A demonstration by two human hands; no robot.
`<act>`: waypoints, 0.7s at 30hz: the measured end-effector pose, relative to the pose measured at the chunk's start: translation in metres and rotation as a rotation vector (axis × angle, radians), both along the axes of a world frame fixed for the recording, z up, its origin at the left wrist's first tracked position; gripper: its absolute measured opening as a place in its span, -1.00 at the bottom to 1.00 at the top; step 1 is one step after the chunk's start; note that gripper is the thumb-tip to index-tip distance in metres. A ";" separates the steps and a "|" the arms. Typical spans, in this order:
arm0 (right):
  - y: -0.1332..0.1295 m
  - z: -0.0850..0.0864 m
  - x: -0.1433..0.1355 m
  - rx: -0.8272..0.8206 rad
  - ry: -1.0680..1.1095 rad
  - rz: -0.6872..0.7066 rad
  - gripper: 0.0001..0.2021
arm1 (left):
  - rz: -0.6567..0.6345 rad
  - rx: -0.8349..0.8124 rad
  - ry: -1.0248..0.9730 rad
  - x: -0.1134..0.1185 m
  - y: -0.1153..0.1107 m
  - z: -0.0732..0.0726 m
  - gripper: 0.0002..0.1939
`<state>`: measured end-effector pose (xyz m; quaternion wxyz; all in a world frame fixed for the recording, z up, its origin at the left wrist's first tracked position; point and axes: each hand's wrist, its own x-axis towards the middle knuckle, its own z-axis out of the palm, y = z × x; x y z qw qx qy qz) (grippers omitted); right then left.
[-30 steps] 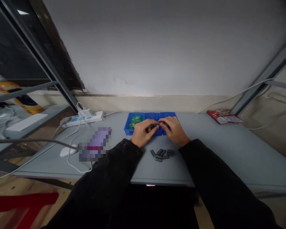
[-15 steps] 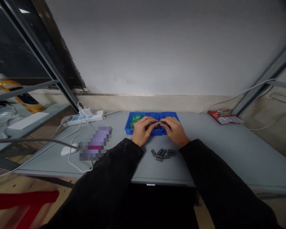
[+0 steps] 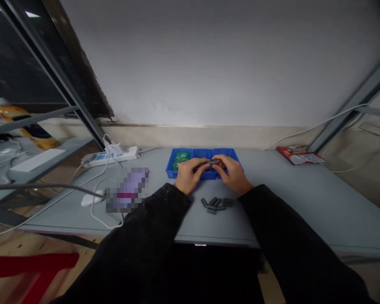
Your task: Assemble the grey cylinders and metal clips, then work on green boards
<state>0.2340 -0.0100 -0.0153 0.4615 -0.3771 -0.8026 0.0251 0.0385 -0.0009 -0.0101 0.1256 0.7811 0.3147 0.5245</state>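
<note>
Both hands meet over the front of a blue divided tray (image 3: 170,174). Between the fingertips of my left hand (image 3: 187,175) and my right hand (image 3: 233,175) is one small dark grey cylinder (image 3: 212,162), lying roughly crosswise. The left thumb and fingers pinch its left end, and the right ones grip its right end. Green pieces (image 3: 182,158) fill the tray's left compartment. Thin metal bits show in the middle compartment, partly hidden by my fingers. On the table, nearer to me, lies a loose pile of several similar grey cylinders (image 3: 212,202).
A white power strip (image 3: 120,157) with cables stands left of the tray. A blurred purple phone-like object (image 3: 129,188) and a white mouse-shaped item (image 3: 91,198) lie on the left. At the far right is a red packet (image 3: 299,155). The table's front edge runs below the pile.
My right fingers have shifted slightly around the grey cylinder, and it appears a little turned. The tray and the pile have not moved.
</note>
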 end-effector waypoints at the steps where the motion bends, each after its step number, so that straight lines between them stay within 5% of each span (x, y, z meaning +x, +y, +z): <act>1: 0.000 -0.001 0.000 -0.004 0.013 0.002 -0.83 | 0.009 -0.003 -0.004 0.000 0.000 0.000 -0.86; 17: 0.002 -0.003 0.001 -0.077 0.018 0.010 -0.78 | -0.019 -0.005 0.012 0.000 -0.001 0.002 -0.83; 21: 0.003 -0.002 0.001 -0.068 0.005 0.044 -0.93 | -0.030 0.003 0.025 0.000 -0.001 0.002 -0.84</act>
